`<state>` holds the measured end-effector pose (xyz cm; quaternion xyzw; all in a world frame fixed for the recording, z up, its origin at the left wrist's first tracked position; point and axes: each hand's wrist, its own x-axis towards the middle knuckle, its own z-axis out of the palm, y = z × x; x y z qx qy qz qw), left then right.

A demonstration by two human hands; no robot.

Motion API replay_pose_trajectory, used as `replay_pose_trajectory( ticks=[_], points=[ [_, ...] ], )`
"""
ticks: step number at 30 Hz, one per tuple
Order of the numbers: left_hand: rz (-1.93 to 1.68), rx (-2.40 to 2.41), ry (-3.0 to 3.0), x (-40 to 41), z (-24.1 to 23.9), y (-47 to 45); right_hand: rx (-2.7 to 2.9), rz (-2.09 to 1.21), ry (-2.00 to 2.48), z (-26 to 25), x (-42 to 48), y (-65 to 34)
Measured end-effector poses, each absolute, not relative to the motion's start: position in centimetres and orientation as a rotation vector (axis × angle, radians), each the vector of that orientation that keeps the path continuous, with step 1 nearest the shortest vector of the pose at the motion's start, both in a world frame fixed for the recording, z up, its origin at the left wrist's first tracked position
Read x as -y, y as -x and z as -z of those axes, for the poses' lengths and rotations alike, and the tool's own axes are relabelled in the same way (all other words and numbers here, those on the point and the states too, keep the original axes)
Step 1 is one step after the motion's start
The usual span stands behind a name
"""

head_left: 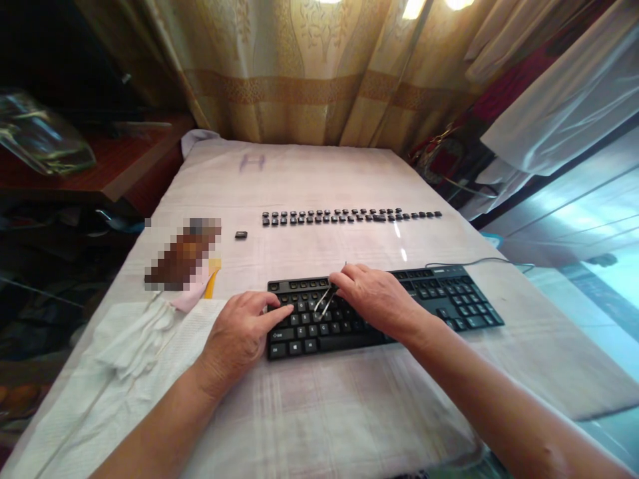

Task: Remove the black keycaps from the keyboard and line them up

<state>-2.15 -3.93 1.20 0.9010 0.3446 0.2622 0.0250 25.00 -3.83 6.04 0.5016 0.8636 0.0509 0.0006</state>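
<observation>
Head view. A black keyboard [359,341] is laid flat on the cloth-covered desk [339,181], under both hands. A slim two-pronged pale tool [327,304] is gripped between the fingers of the right hand [372,293], its tips directed down at the letter keys; whether it is a wire puller or a pair of swabs cannot be made out. The left hand [242,326] is rested over the keyboard's left end, thumb and forefinger apart on the keys; whether the edge is clasped beneath cannot be told. Beyond, loose keycaps [308,220] are set out in two rows, with a single keycap [241,235] placed apart at left. The step in hand is judged to be key-by-key removal, upper rows apparently stripped. For the next move, a steadied frame and a straight, gentle lift seem to be required.
</observation>
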Motion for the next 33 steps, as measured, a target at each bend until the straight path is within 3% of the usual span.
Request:
replay_pose_trajectory(
  ticks=[3, 5, 9, 11, 14, 20, 33],
  points=[
    [-0.786, -1.084, -2.768, 3.9, -1.1, 1.9, -2.988, -0.110, -1.843, -5.4, 4.0, -25.6],
    [-0.799, -1.084, -2.749, 3.9, -1.1, 1.9, -3.162, 0.151, -2.100, -5.3, 4.2, -25.5],
    [-0.865, -1.111, -2.660, 3.9, -1.2, 1.9, -3.087, 1.390, -2.589, -5.2, 4.7, -23.7],
    [-0.900, -1.135, -2.606, 3.7, -1.3, 2.1, -2.867, 2.027, -2.615, -4.9, 4.7, -22.4],
    [-0.930, -1.175, -2.557, 3.4, -1.3, 2.6, -2.550, 2.548, -2.459, -4.4, 4.4, -20.8],
    [-0.969, -1.271, -2.510, 2.5, -1.1, 3.8, -2.446, 2.704, -2.202, -3.8, 3.1, -19.1],
    [-0.970, -1.262, -2.491, 2.5, -1.2, 3.9, -2.724, 2.438, -1.858, -3.1, 2.2, -18.5]
  ],
)
